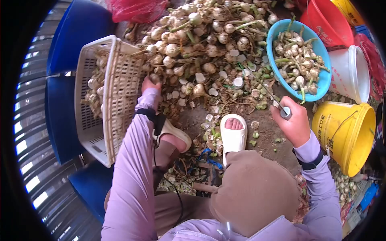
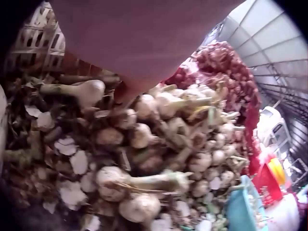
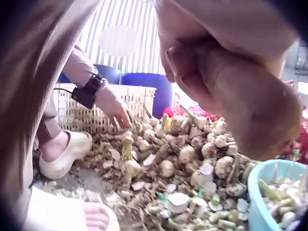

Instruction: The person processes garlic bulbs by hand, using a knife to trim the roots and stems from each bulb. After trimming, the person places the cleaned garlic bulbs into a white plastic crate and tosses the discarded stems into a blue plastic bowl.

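Observation:
My left hand (image 1: 151,85) reaches down at the near left edge of a heap of garlic bulbs (image 1: 213,44), beside the white plastic crate (image 1: 120,80). In the right wrist view the left hand (image 3: 111,105) has its fingers pointing down, their tips at the bulbs. A long-stemmed garlic bulb (image 2: 91,92) lies close by it in the left wrist view. My right hand (image 1: 292,120) grips a thin-bladed knife (image 1: 286,113) by its round grey handle, the blade slanting toward the heap. Trimmed garlic fills part of a light-blue basin (image 1: 270,52) past the right hand.
Garlic bulbs lie in the crate. To the right stand a yellow bucket (image 1: 321,124), a white bucket (image 1: 341,72) and a red tub (image 1: 327,22). Blue containers (image 1: 60,116) line the left. Cut stems and peel litter the ground around my white slippers (image 1: 234,138).

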`<action>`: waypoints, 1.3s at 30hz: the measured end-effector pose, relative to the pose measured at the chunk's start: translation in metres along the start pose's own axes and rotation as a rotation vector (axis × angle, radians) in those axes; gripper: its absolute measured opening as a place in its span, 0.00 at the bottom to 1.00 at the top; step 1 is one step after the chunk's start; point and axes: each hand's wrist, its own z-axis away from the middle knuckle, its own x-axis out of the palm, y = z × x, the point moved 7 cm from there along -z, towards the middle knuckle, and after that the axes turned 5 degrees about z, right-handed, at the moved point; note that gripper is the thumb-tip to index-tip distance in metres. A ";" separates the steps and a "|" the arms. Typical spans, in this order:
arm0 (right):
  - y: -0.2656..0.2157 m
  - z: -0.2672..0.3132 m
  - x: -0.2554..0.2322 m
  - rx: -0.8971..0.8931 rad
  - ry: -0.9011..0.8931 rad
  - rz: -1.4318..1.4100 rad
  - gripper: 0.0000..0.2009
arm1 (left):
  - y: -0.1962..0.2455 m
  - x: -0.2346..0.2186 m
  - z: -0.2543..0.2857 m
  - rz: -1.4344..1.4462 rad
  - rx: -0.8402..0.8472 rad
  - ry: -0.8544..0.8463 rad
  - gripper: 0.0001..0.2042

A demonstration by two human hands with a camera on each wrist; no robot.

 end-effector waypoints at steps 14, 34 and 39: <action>-0.043 -0.029 0.049 -0.150 -0.061 -0.076 0.09 | 0.026 -0.003 0.073 1.130 -0.048 -0.095 0.37; -0.102 0.005 0.036 -0.565 -0.032 0.216 0.16 | 0.158 -0.016 0.224 0.818 0.478 -0.332 0.27; -0.097 0.009 0.039 -0.572 -0.041 0.199 0.15 | 0.167 -0.018 0.232 1.324 -0.004 -0.584 0.39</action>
